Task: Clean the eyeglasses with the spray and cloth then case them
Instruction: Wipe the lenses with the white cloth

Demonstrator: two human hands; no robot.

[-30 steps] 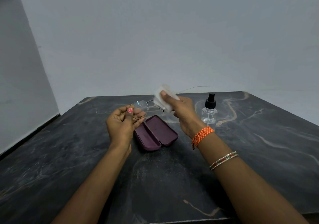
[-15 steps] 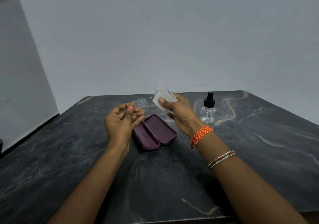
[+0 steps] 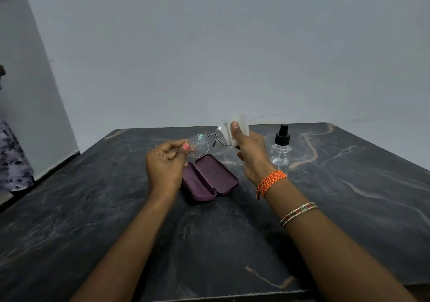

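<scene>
Two hands share the eyeglasses [image 3: 210,141] above the table [image 3: 349,197]: my left hand [image 3: 165,164] pinches the droplet-speckled lens's rim, my right hand [image 3: 250,152] pinches the cloth [image 3: 233,129] around the other lens. A second ago the cloth sat lower; wiping continues. Case [image 3: 209,177] lies open below, spray bottle [image 3: 281,149] beside.

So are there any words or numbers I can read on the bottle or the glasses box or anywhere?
None can be read.
Spray bottle: clear, no label showing.
Purple glasses case: a faint mark on the inside of its left half, too small and blurred to read.
Eyeglasses and white cloth: no writing visible.
</scene>
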